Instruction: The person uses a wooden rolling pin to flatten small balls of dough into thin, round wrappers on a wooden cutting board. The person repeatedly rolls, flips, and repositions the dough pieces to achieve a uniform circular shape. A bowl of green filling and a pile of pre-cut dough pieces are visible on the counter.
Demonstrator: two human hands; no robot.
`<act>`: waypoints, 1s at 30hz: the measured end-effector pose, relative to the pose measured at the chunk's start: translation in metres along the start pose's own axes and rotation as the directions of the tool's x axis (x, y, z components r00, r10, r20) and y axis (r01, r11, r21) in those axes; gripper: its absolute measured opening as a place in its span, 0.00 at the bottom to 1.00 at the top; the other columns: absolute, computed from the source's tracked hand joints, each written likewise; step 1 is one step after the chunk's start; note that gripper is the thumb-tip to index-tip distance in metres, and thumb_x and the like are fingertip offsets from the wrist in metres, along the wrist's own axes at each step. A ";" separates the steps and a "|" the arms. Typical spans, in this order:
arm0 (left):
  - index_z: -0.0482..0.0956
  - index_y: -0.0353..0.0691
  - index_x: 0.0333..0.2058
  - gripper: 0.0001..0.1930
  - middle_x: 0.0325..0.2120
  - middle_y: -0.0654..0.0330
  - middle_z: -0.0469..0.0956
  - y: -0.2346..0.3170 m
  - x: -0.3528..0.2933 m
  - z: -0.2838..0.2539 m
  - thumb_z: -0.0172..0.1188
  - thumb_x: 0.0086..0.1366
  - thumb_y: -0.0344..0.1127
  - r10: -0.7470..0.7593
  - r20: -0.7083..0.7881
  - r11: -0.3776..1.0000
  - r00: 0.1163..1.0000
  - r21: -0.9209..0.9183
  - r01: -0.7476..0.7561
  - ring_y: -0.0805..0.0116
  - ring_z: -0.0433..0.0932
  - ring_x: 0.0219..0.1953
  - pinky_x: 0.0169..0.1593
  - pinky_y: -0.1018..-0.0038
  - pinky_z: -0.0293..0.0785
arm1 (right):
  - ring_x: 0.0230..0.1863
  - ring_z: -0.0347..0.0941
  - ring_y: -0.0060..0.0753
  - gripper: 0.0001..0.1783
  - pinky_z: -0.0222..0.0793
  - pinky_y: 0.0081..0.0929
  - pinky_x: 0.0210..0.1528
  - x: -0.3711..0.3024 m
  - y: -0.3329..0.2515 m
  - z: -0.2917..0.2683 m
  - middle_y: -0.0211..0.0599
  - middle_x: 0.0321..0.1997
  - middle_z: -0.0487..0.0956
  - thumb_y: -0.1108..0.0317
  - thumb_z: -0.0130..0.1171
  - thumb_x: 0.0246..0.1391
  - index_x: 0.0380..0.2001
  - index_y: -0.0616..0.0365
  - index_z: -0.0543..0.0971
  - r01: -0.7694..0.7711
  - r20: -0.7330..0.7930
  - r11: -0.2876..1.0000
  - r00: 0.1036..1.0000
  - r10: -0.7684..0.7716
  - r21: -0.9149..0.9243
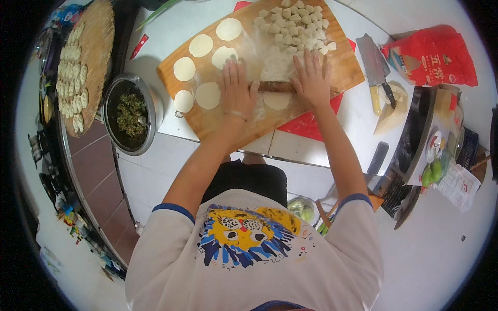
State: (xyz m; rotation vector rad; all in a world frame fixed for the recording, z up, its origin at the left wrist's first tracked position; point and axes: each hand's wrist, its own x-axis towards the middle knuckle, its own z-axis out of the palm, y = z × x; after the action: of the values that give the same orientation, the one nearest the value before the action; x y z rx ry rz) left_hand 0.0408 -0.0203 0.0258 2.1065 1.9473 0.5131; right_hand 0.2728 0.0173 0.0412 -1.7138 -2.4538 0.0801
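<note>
A thin wooden rolling pin (277, 87) lies crosswise on the wooden board (249, 136), over a flat dough round (276, 101) that shows below it. My left hand (238, 92) rests flat on the pin's left end, fingers stretched forward. On its right end lies my right hand (313, 82), palm down with its fingers spread. Several rolled wrappers (201, 45) are spread over the board's left part, one just beside my left hand. Beyond my right hand, many small floured dough pieces (295, 23) fill the board's far right corner.
A metal pot (155, 111) of dark green chopped filling stands left of the board. Farther left, a round woven tray (98, 57) carries shaped dumplings. A cleaver (374, 62), a yellow-handled knife (375, 101), a red bag (433, 56) and a phone (378, 158) are on the right.
</note>
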 end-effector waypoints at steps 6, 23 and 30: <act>0.53 0.27 0.64 0.39 0.66 0.37 0.49 -0.012 -0.087 -0.007 0.53 0.63 0.49 0.081 0.217 0.993 0.973 0.067 -0.097 0.37 0.46 0.68 0.68 0.46 0.43 | 0.66 0.56 0.47 0.35 0.43 0.61 0.67 -0.066 -0.018 -0.015 0.46 0.64 0.63 0.53 0.61 0.51 0.62 0.46 0.65 0.090 0.088 0.987 0.991 -0.102 0.137; 0.56 0.37 0.66 0.38 0.68 0.41 0.46 0.052 -0.081 0.017 0.51 0.64 0.55 0.242 0.389 0.970 0.889 -0.082 -0.228 0.38 0.42 0.69 0.70 0.47 0.38 | 0.33 0.74 0.43 0.14 0.70 0.33 0.39 -0.084 0.003 -0.024 0.45 0.32 0.77 0.61 0.47 0.65 0.40 0.60 0.74 -0.476 -0.020 0.592 0.769 0.639 0.651; 0.63 0.37 0.62 0.35 0.67 0.43 0.49 0.091 0.002 0.055 0.52 0.62 0.54 0.522 0.227 0.851 0.822 -0.198 -0.486 0.44 0.45 0.70 0.70 0.51 0.41 | 0.31 0.69 0.25 0.15 0.67 0.27 0.37 -0.110 -0.003 -0.031 0.34 0.29 0.74 0.61 0.44 0.68 0.39 0.62 0.73 -0.480 -0.018 0.429 0.650 0.760 0.766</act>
State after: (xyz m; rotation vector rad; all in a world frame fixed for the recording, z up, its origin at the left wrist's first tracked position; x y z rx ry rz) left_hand 0.1468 -0.0225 0.0116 2.4484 1.1602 0.3955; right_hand 0.3121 -0.0876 0.0623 -1.8934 -1.0940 0.6407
